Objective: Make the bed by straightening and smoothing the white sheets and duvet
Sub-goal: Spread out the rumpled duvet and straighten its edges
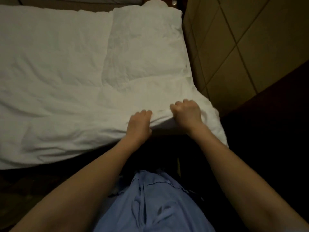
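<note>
White, rumpled duvet (70, 67) fills most of the head view, spreading away from both hands toward the far edge of the picture and running off the left side, so its full extent cannot be seen. Its near edge hangs over the side of the bed just in front of the person, and both hands meet it there.

The left hand (139, 125) lies on that near edge with its fingers curled down into the cloth; the thumb seems tucked beneath the hem, gripping a fold, though the fingertips are blurred and hard to make out. The right hand (188, 114), just beside it and slightly farther away, is bunched in a fist around a gather of the same duvet, knuckles up, with the cloth creased and pulled toward it. The fabric between the two hands is lifted in a small ridge, with dark shadow beneath it.

Beyond the right hand, the duvet's corner droops down toward a tiled floor (250, 39) in dull yellow-brown light. Nearer the person than that hand, everything sinks into darkness and nothing can be told apart.

Beyond both hands, a raised, more heavily wrinkled part of the bedding (145, 44) lies on top; whether it is a folded layer or a pillow under the cover cannot be told.

Below the forearms, a blue garment (150, 203) is cut off by the bottom edge.
</note>
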